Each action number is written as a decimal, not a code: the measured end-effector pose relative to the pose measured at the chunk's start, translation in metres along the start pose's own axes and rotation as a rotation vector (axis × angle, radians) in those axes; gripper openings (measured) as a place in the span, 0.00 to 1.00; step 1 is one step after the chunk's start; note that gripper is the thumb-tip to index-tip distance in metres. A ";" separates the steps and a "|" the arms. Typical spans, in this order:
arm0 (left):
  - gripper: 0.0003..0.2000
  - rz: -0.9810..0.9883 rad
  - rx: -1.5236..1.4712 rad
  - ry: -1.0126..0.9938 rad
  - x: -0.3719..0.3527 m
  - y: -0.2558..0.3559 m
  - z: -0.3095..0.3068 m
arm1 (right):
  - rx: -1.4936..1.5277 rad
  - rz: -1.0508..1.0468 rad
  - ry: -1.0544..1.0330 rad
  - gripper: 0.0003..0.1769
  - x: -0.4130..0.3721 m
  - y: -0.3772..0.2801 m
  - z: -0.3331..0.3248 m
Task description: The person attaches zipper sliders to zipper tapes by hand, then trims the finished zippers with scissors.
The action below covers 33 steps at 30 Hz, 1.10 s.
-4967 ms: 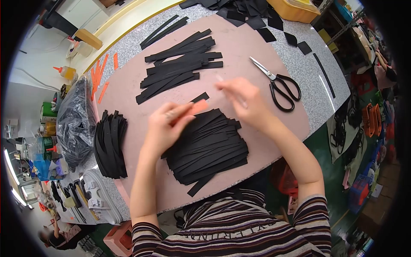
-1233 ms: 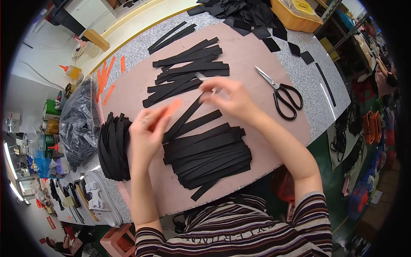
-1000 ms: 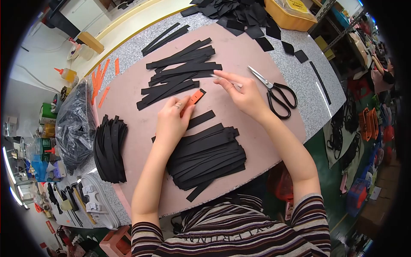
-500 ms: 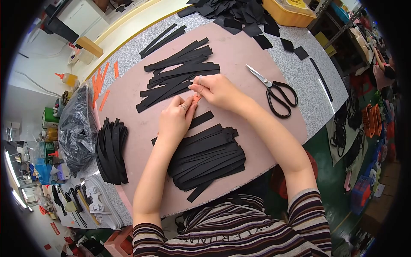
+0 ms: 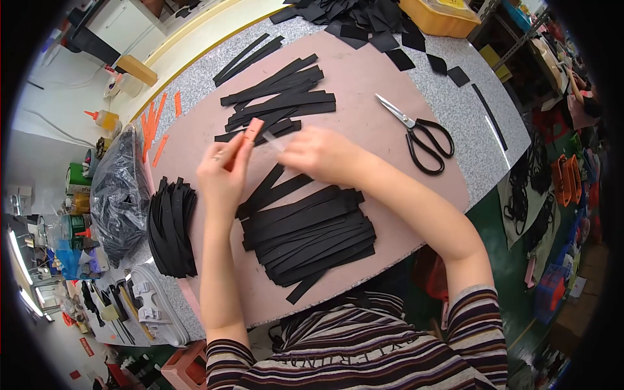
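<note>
My left hand (image 5: 224,169) is closed, pinching a small orange strip (image 5: 254,130) between thumb and fingers. Just to its right, my right hand (image 5: 320,155) is smeared by motion, its fingers drawn together on a thin whitish strip (image 5: 272,138) that points at the orange one. Both hands hover between an upper group of black strips (image 5: 286,103) and a thick lower pile of black strips (image 5: 312,237). A few black strips (image 5: 261,192) lie under and beside the hands, partly hidden by them.
Black-handled scissors (image 5: 426,136) lie blades apart on the pink mat (image 5: 390,201). A bundle of black strips (image 5: 172,227) sits at left, beside a plastic bag (image 5: 120,195). Loose orange strips (image 5: 151,120), black squares (image 5: 383,42) and a yellow tub (image 5: 439,16) line the far side.
My hands have come apart: the left has moved left with the orange strip, and the right slightly downward. The whitish strip now shows. Black strips near the hands lie differently.
</note>
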<state>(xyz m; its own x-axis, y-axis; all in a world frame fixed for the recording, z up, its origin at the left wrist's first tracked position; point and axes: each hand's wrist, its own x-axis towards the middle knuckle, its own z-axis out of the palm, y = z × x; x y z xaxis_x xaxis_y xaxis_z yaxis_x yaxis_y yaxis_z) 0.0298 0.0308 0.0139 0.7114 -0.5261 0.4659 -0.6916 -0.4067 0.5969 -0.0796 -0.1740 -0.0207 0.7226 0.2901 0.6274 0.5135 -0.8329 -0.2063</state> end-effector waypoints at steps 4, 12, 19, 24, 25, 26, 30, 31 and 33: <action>0.12 -0.032 0.034 0.009 -0.003 0.000 -0.025 | -0.002 -0.131 -0.151 0.10 0.005 -0.001 0.020; 0.12 -0.089 -0.074 -0.082 -0.015 -0.010 -0.042 | 0.234 0.127 -0.094 0.10 -0.041 -0.084 -0.023; 0.12 0.147 0.029 -0.456 -0.046 0.034 0.023 | 0.383 0.898 0.240 0.11 -0.050 -0.049 -0.083; 0.11 0.197 0.007 -0.415 -0.046 0.029 0.027 | 0.418 0.834 0.170 0.11 -0.042 -0.048 -0.056; 0.11 0.207 0.006 -0.409 -0.045 0.028 0.027 | 0.389 0.758 0.189 0.12 -0.039 -0.046 -0.045; 0.11 0.208 0.005 -0.414 -0.044 0.027 0.026 | 0.372 0.689 0.184 0.11 -0.036 -0.044 -0.036; 0.11 0.206 0.007 -0.426 -0.045 0.025 0.027 | 0.302 0.548 0.137 0.12 -0.033 -0.042 -0.026; 0.11 0.203 0.012 -0.425 -0.046 0.025 0.027 | 0.287 0.543 0.118 0.12 -0.033 -0.042 -0.027; 0.11 0.198 0.005 -0.426 -0.045 0.025 0.027 | 0.314 0.591 0.148 0.12 -0.031 -0.042 -0.025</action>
<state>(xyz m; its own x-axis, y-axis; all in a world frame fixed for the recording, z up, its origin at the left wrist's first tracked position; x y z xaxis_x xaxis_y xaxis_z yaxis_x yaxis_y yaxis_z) -0.0232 0.0240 -0.0101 0.4522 -0.8532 0.2601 -0.8101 -0.2708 0.5199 -0.1348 -0.1593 -0.0127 0.8635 -0.2573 0.4337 0.1783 -0.6487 -0.7398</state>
